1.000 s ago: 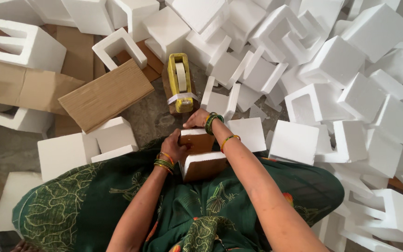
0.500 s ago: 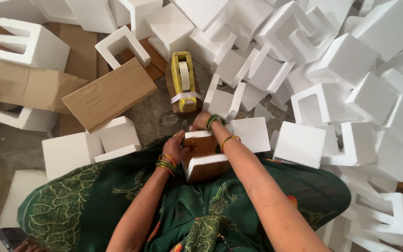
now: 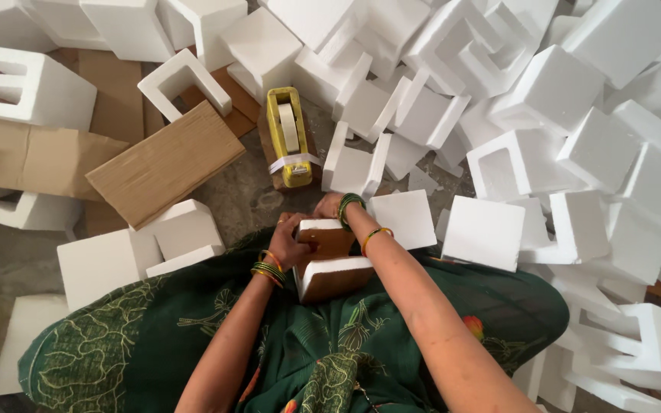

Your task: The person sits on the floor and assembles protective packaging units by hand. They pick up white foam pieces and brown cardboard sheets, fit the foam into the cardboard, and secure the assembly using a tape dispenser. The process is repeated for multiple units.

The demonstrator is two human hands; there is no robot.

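On the lap, a brown box (image 3: 333, 260) capped with white foam is clasped at its near-left side by the left hand (image 3: 291, 239) and its far end by the right hand (image 3: 330, 206), long axis pointing away from the body.

Grey floor (image 3: 246, 191), crowded all round.
We see white foam blocks (image 3: 613, 145) heaped everywhere and flattened cardboard (image 3: 32, 157) lying at left.

Soft, even daylight, faint shadows, white foam near glare, sharp centre, wide-angle bending at edges.
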